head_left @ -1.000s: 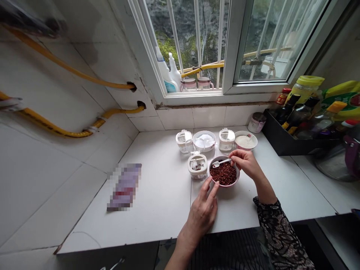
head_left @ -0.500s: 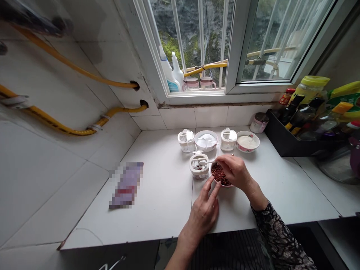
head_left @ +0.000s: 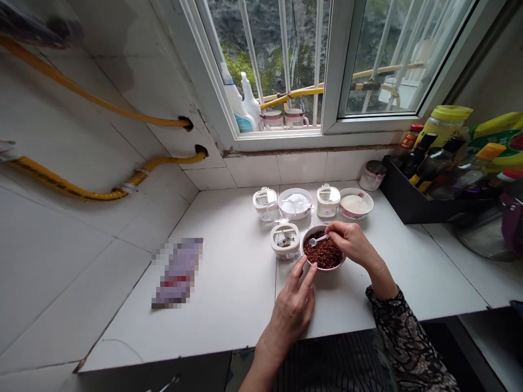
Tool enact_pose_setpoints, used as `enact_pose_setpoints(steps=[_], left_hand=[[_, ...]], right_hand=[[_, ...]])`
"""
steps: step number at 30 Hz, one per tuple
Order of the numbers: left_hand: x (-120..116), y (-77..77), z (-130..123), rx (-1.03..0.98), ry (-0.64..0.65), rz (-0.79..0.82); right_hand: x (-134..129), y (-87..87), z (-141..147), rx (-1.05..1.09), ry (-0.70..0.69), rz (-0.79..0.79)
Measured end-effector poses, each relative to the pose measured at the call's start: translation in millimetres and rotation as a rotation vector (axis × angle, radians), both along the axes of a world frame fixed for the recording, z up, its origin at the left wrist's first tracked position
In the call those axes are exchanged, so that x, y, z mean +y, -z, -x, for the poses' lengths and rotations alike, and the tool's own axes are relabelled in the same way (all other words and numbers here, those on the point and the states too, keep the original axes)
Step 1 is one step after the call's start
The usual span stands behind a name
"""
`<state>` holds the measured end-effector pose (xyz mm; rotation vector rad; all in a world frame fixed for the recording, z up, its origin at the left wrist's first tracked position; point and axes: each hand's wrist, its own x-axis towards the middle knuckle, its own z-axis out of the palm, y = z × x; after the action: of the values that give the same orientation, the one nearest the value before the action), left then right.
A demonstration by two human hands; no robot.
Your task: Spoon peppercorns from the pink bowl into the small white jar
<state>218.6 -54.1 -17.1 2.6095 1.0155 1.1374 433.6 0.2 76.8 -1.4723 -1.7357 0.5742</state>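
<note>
Right hand [head_left: 352, 244] pinches a spoon [head_left: 312, 242] by the handle over dark red grains [head_left: 324, 255] in a bowl [head_left: 328, 269], while the left hand [head_left: 292, 310], open, touches its near rim, apparently steadying it on the worktop [head_left: 232, 277] beside a jar [head_left: 285, 253] within easy reach.

Near the left edge of the white tiled countertop [head_left: 229, 283] lies a blurred purple packet [head_left: 177, 275], while two clear white-rimmed jars [head_left: 328, 201], two white bowls [head_left: 355, 216], a dark-lidded jar [head_left: 372, 176] and a black box [head_left: 402, 209] stand toward the back edge, before them another white-rimmed jar [head_left: 285, 242] beside a pink-rimmed bowl of dark-red grains [head_left: 329, 270].
</note>
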Motion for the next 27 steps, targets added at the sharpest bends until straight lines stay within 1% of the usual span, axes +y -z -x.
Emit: enact_pose_setpoints(steps=[9, 15, 22, 25, 27], left_hand=[[0, 0.8, -1, -0.006, 0.000, -0.007], [0, 0.7, -1, -0.008, 0.007, 0.008], [1, 0.7, -1, -0.009, 0.007, 0.004], [1, 0.5, -1, -0.017, 0.008, 0.004], [1, 0.4, -2, -0.018, 0.011, 0.002]], right_hand=[[7, 6.1, -7, 0.195, 0.079, 0.121], [6, 5.1, -4, 0.203, 0.084, 0.113], [8, 3.5, -11, 0.336, 0.073, 0.189], [7, 2.8, -13, 0.337, 0.069, 0.178], [6, 2.5, -13, 0.282, 0.070, 0.136]])
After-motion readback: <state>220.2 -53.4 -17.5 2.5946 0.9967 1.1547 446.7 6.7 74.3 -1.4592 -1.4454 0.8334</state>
